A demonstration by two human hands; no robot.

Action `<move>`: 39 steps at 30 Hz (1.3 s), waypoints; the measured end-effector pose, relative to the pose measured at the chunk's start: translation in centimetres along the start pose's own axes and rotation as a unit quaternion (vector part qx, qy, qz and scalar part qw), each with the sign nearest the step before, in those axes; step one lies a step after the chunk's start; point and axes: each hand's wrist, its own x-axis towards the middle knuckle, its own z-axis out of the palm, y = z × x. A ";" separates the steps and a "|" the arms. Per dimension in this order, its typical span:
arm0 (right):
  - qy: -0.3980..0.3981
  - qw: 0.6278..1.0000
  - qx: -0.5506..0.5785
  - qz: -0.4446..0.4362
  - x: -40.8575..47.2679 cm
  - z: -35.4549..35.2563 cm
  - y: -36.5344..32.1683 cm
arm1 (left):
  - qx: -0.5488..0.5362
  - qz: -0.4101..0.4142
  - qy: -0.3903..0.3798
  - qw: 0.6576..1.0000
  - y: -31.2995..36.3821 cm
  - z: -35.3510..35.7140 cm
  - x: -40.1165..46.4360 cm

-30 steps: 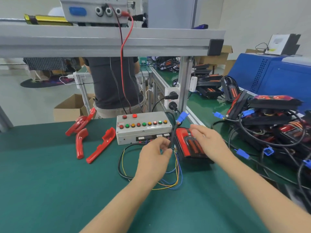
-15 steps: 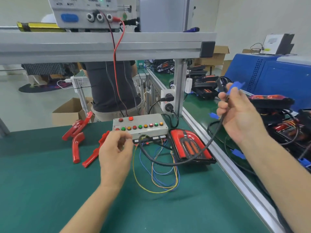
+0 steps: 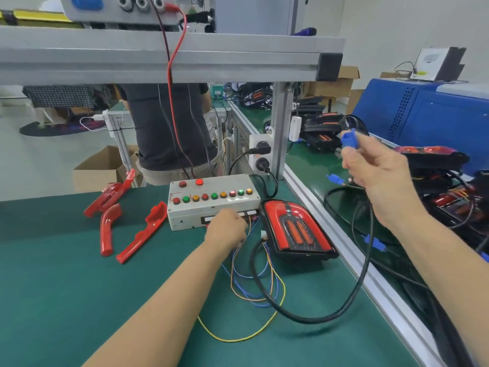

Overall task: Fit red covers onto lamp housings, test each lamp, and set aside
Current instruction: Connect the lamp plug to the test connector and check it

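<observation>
In the head view, the right hand has lifted higher and out to the side since a moment ago, its grip pinching the blue plug at the end of the black cable, which loops down to the lamp lying on the worktop just beside the left hand. The left hand has moved from the red covers' side over to the front of the test box, and I cannot tell if its grip is spread or pinching the thin wires there. I think the plug is out now, so this lamp's test looks done and it can go aside.
</observation>
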 end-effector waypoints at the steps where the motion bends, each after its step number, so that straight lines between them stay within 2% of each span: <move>1: -0.016 0.998 -0.060 -0.001 -0.1 0.0 0.0 | 0.007 -0.022 -0.052 0.998 -0.1 -0.1 0.1; 3: -0.096 0.980 -0.175 0.012 -1.1 0.8 0.2 | 0.043 -0.046 -0.131 0.989 0.1 0.0 0.1; 6: -0.246 0.937 -0.247 0.020 -3.8 3.4 0.7 | 0.132 -0.013 -0.133 0.982 1.2 0.9 0.4; 8: -0.281 0.923 -0.264 0.015 -4.9 4.7 1.0 | 0.175 0.004 -0.127 0.976 1.6 1.5 0.3; 10: -0.232 0.942 -0.241 0.011 -4.6 5.3 0.6 | 0.205 0.007 -0.104 0.973 1.6 1.8 0.0; 12: -0.145 0.967 -0.211 -0.005 -3.3 5.5 0.1 | 0.198 0.010 -0.073 0.977 1.2 1.7 -0.4; 13: -0.110 0.973 -0.202 -0.017 -2.6 5.5 -0.1 | 0.151 0.008 -0.068 0.986 1.0 1.4 -0.6; 15: -0.075 0.976 -0.200 -0.044 -1.1 5.3 -0.3 | -0.029 0.004 -0.045 0.999 0.7 0.2 -1.0; 17: -0.044 0.978 -0.194 -0.063 -0.2 4.9 -0.1 | -0.226 0.035 0.010 0.973 0.4 -1.8 -2.0; 19: -0.018 0.980 -0.172 -0.093 -0.2 4.7 0.0 | -0.316 0.132 0.049 0.938 -0.2 -3.9 -3.3; 22: -0.024 0.965 -0.182 -0.188 -1.8 6.1 0.3 | -0.261 0.268 0.015 0.927 -0.9 -5.9 -5.8; 24: -0.029 0.952 -0.189 -0.240 -2.8 7.7 0.4 | -0.208 0.300 -0.034 0.930 -1.7 -6.4 -7.3; 26: -0.015 0.951 -0.170 -0.259 -3.1 9.4 0.3 | -0.200 0.296 -0.084 0.930 -2.6 -7.0 -8.4; 30: 0.016 0.986 -0.050 -0.158 -3.1 12.9 -0.7 | -0.151 0.247 -0.191 0.938 -4.4 -7.5 -9.3; 31: -0.018 0.991 -0.024 -0.132 -3.3 13.7 -0.8 | -0.145 0.232 -0.175 0.946 -4.7 -7.3 -9.0; 34: -0.177 0.981 -0.016 -0.074 -4.8 14.7 -0.1 | -0.158 0.172 -0.038 0.972 -5.6 -7.4 -7.4; 35: -0.208 0.977 -0.025 -0.048 -5.2 14.5 0.4 | -0.167 0.157 -0.001 0.973 -5.7 -7.7 -6.8; 39: -0.229 0.971 -0.060 0.025 -5.8 13.5 1.7 | -0.209 0.160 0.032 0.964 -5.6 -8.6 -5.8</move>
